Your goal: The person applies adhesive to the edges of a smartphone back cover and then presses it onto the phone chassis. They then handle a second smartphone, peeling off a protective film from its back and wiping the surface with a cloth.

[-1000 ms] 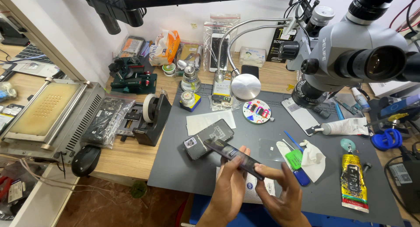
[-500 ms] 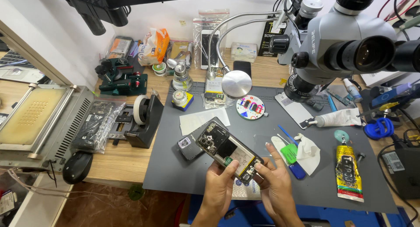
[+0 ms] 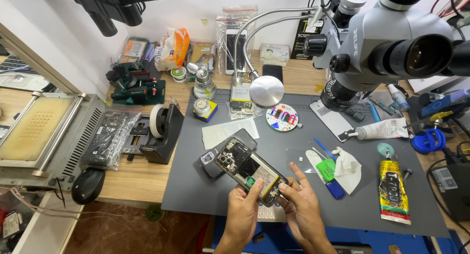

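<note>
Low in the middle of the frame, both hands gripped 1 opened phone [image 3: 249, 171] above the grey mat [image 3: 196, 185]. The left hand [image 3: 243, 210] clasped its lower edge, and the right hand [image 3: 299, 202] pinched the lower end. Its back cover [image 3: 215, 158] already lay off beneath it; the exposed internals looked still mounted, so reassembly seemingly remained.

– What covers the bench [image 3: 127, 178]?
– A grey work mat [image 3: 196, 185]; wood shows to its left.
– And on the mat?
– A yellow tube [image 3: 393, 188], a white cloth [image 3: 348, 168], a round colourful disc [image 3: 282, 117].
– On the wood?
– A black tape dispenser [image 3: 164, 131] and a black mouse [image 3: 88, 185].
</note>
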